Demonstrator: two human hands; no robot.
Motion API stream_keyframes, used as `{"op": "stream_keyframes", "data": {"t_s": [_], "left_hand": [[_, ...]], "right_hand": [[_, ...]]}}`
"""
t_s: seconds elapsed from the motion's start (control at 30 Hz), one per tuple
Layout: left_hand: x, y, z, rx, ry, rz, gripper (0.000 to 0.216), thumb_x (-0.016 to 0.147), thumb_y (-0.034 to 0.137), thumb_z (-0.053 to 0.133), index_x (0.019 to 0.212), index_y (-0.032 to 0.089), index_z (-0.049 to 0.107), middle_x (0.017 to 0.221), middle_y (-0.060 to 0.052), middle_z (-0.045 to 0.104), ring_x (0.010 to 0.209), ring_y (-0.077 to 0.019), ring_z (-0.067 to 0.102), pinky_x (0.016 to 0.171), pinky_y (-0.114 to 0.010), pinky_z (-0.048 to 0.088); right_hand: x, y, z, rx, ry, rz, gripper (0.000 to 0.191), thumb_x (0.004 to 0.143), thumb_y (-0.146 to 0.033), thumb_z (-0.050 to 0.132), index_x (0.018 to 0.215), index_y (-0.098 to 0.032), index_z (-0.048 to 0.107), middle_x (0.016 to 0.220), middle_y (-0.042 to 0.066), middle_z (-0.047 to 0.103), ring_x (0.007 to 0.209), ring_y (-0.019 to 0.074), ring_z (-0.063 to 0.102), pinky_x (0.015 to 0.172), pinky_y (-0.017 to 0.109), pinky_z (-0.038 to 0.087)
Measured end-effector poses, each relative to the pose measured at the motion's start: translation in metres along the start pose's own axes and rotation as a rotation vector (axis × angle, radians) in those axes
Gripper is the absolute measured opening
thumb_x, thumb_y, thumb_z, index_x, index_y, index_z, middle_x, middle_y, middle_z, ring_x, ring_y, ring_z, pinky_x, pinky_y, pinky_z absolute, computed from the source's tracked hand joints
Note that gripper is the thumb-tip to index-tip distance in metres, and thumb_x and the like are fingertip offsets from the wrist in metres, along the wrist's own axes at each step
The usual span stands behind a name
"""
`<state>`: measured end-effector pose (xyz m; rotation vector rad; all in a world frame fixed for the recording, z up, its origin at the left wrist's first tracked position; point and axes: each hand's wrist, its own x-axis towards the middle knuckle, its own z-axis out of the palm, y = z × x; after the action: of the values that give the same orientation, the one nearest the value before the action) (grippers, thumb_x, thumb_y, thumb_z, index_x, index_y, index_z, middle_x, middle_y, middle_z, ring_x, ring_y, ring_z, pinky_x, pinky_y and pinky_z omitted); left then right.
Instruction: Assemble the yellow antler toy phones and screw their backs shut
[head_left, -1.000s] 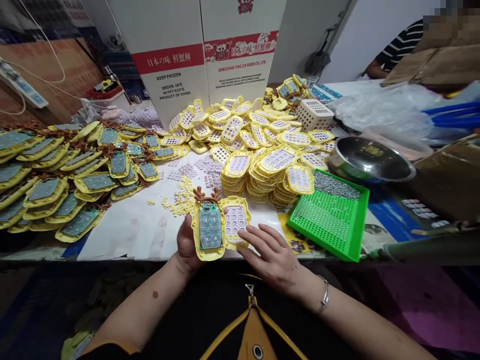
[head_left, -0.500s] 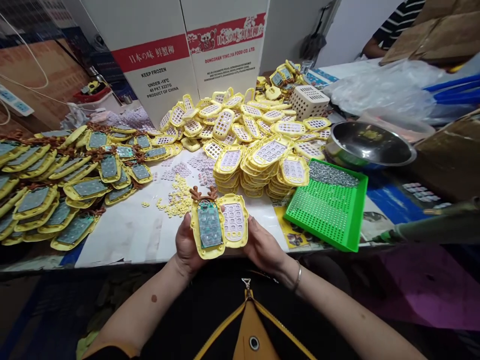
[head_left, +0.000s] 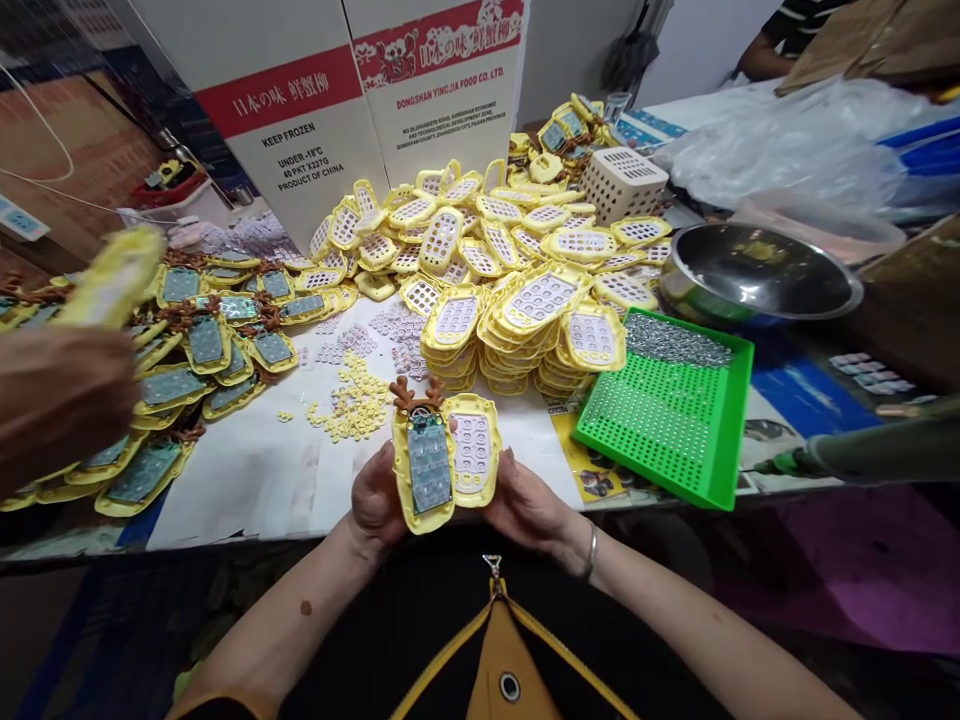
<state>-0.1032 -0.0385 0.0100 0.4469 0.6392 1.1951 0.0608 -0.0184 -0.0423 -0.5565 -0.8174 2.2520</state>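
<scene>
in the head view, the left hand [head_left: 376, 497] curls its grip round the toy back [head_left: 430, 472]; the right hand [head_left: 531, 506] bends its grip round the outer edge of the toy front [head_left: 472, 452]. both parts are side by side at the near edge of the worktop [head_left: 232, 500]. holding them flat should help keep the buttons [head_left: 471, 437] in. the antlers [head_left: 416, 394] point to the far side. both parts run long from near to far, the toy back's top leaning a bit left.

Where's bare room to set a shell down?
Bare white paper lies between the circuit-board pile and loose yellow pieces; a smaller patch between the right hand and green tray. Crowded: the back, with heaped yellow shells, and left, under another person's hand.
</scene>
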Motion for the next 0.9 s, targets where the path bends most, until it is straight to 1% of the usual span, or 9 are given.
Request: {"op": "stream_keyframes", "data": {"t_s": [0.07, 0.13, 0.3, 0.37, 0.47, 0.6, 0.73, 0.83, 0.9], "left_hand": [[0.001, -0.001, -0.001, -0.011, 0.028, 0.020, 0.059, 0.071, 0.050, 0.069, 0.118, 0.015, 0.066, 0.118, -0.014, 0.071, 0.135, -0.0399, 0.044, 0.115, -0.055, 0.030], [0.001, -0.001, -0.001, -0.024, 0.037, 0.019, 0.055, 0.071, 0.050, 0.069, 0.113, 0.014, 0.068, 0.118, -0.014, 0.070, 0.134, -0.0400, 0.045, 0.115, -0.055, 0.030], [0.000, -0.002, -0.002, -0.035, 0.007, -0.010, 0.049, 0.071, 0.050, 0.070, 0.107, 0.016, 0.072, 0.109, -0.012, 0.074, 0.131, -0.0392, 0.049, 0.114, -0.055, 0.030], [-0.001, -0.002, -0.001, -0.024, 0.008, 0.002, 0.042, 0.072, 0.047, 0.069, 0.102, 0.018, 0.074, 0.107, -0.010, 0.075, 0.131, -0.0385, 0.049, 0.115, -0.055, 0.031], [-0.001, -0.003, 0.001, 0.004, 0.010, -0.004, 0.036, 0.074, 0.045, 0.067, 0.098, 0.019, 0.074, 0.112, -0.009, 0.074, 0.134, -0.0372, 0.047, 0.116, -0.054, 0.030], [0.000, -0.006, 0.009, 0.021, 0.011, -0.040, 0.042, 0.074, 0.048, 0.069, 0.104, 0.019, 0.073, 0.111, -0.008, 0.074, 0.132, -0.0363, 0.049, 0.116, -0.053, 0.030], [0.000, -0.010, 0.019, 0.079, 0.037, -0.028, 0.047, 0.069, 0.051, 0.074, 0.103, 0.019, 0.074, 0.107, -0.008, 0.075, 0.130, -0.0368, 0.051, 0.113, -0.051, 0.034], [-0.002, -0.010, 0.022, 0.144, 0.055, 0.021, 0.050, 0.069, 0.056, 0.072, 0.103, 0.020, 0.072, 0.113, -0.008, 0.073, 0.131, -0.0371, 0.049, 0.109, -0.049, 0.039], [-0.003, -0.007, 0.021, 0.184, 0.085, 0.016, 0.053, 0.071, 0.057, 0.071, 0.108, 0.019, 0.071, 0.119, -0.008, 0.071, 0.130, -0.0360, 0.051, 0.106, -0.046, 0.042]], "right_hand": [[0.000, 0.001, -0.002, -0.011, -0.025, 0.007, 0.072, 0.079, -0.079, 0.046, 0.129, -0.028, 0.055, 0.130, 0.010, 0.065, 0.125, 0.0256, 0.057, 0.105, 0.048, 0.044], [0.000, 0.002, -0.004, 0.000, -0.038, 0.013, 0.070, 0.081, -0.077, 0.044, 0.130, -0.028, 0.054, 0.130, 0.009, 0.065, 0.125, 0.0252, 0.057, 0.105, 0.047, 0.044], [-0.004, 0.004, -0.004, 0.016, -0.005, -0.027, 0.063, 0.081, -0.067, 0.057, 0.134, -0.034, 0.049, 0.132, 0.006, 0.063, 0.122, 0.0239, 0.059, 0.104, 0.047, 0.045], [-0.004, 0.003, -0.002, 0.051, 0.016, -0.042, 0.061, 0.079, -0.063, 0.063, 0.132, -0.035, 0.050, 0.131, 0.005, 0.064, 0.120, 0.0236, 0.060, 0.104, 0.047, 0.045], [-0.004, 0.001, 0.003, 0.148, 0.014, -0.053, 0.059, 0.075, -0.058, 0.071, 0.127, -0.034, 0.054, 0.129, 0.004, 0.066, 0.118, 0.0238, 0.062, 0.104, 0.046, 0.046], [-0.004, 0.001, 0.003, 0.259, -0.039, -0.050, 0.060, 0.071, -0.054, 0.077, 0.123, -0.030, 0.058, 0.126, 0.005, 0.067, 0.117, 0.0249, 0.062, 0.104, 0.046, 0.046], [-0.007, 0.007, -0.006, 0.297, -0.063, -0.057, 0.068, 0.064, -0.049, 0.084, 0.123, -0.028, 0.058, 0.124, 0.007, 0.068, 0.117, 0.0262, 0.063, 0.104, 0.047, 0.045], [-0.009, 0.008, -0.010, 0.311, -0.069, -0.084, 0.070, 0.060, -0.050, 0.086, 0.121, -0.027, 0.060, 0.122, 0.007, 0.069, 0.116, 0.0267, 0.064, 0.104, 0.046, 0.046], [-0.010, 0.005, -0.008, 0.311, -0.043, -0.112, 0.067, 0.061, -0.049, 0.086, 0.119, -0.027, 0.061, 0.122, 0.006, 0.070, 0.116, 0.0264, 0.063, 0.104, 0.045, 0.046]]}}
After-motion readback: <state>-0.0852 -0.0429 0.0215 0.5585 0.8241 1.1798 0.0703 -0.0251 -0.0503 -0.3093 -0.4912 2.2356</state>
